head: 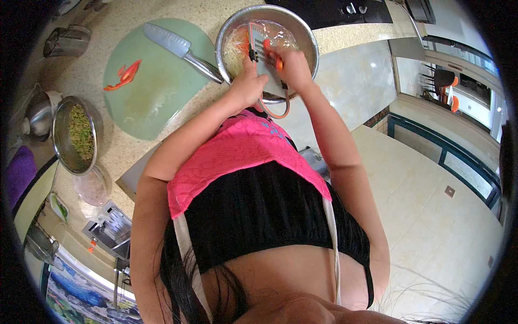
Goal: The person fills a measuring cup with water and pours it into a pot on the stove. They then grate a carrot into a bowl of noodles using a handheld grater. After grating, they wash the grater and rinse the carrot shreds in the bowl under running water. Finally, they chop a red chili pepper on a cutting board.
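My left hand (247,84) grips the edge of a flat metal grater (259,50) with an orange rim and a looped handle. The grater leans at a slant inside a large stainless steel bowl (315,46). Against its perforated face my right hand (294,68) holds an orange-red piece of vegetable (279,63), probably carrot, partly hidden by the fingers. Pale and orange shreds (235,48) lie in the bowl to the left of the grater. Beside the bowl, a santoku-style knife (172,40) rests on a round green cutting board (162,101), its metal handle reaching the bowl's side.
Red-orange vegetable scraps (126,76) lie on the board. To the left stand a metal bowl of chopped green food (82,131), another metal bowl (39,115) and a clear container (90,187). A black cooktop (323,12) borders the large bowl. Below the counter, a tiled floor (412,194) extends right.
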A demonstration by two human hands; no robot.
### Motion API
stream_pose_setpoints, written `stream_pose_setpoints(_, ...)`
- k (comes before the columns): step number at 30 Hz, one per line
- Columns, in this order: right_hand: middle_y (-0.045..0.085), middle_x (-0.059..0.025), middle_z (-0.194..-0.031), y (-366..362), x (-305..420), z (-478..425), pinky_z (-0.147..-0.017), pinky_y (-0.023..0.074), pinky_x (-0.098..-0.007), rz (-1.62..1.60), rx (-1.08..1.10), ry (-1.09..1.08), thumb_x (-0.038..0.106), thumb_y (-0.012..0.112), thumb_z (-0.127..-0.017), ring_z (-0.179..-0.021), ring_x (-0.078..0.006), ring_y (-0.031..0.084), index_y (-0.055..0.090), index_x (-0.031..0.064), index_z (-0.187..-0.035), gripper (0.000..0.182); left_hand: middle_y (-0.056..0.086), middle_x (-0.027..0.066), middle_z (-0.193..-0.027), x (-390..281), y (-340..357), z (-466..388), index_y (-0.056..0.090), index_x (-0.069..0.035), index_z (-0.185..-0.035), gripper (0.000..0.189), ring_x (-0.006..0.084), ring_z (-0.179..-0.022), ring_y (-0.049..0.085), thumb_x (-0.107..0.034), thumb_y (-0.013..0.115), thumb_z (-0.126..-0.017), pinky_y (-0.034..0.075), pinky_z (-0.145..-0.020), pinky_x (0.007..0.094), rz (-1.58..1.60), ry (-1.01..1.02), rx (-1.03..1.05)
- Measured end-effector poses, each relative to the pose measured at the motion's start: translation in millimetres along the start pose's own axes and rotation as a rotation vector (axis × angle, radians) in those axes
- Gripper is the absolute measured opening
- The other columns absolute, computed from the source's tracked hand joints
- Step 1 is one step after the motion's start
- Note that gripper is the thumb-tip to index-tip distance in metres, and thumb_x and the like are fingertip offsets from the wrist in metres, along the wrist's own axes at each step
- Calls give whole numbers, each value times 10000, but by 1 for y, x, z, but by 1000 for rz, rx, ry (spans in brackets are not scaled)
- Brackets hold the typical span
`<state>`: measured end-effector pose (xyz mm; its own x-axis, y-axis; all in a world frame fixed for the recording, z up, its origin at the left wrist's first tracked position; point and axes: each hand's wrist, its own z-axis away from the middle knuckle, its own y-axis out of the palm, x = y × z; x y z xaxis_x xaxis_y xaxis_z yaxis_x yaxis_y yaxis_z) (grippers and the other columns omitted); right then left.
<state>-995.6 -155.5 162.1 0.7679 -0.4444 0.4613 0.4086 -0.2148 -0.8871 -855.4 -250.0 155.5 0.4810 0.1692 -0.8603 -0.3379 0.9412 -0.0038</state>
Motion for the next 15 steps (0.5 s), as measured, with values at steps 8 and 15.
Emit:
stream_pose_setpoints(8, 666, -85, -1021, -9, 5, 17, -834, 493, -278, -945, -185, 386, 101, 591, -895, -926, -141, 620, 640, -2, -1103, 237, 596, 241, -891, -12, -5, 5, 170, 84, -1302, 633, 290, -665, 627, -177, 491, -823, 500, -599, 403, 44, -4, 31)
stream_pose_setpoints(15, 675, -93, -964, -16, 35, 79, -786, 495, -261, -576, -141, 387, 71, 634, -862, -885, -143, 637, 638, 14, -1109, 253, 594, 235, -828, -6, -2, 3, 174, 92, -1294, 645, 315, -665, 626, -183, 496, -807, 494, -647, 412, -30, 29, 31)
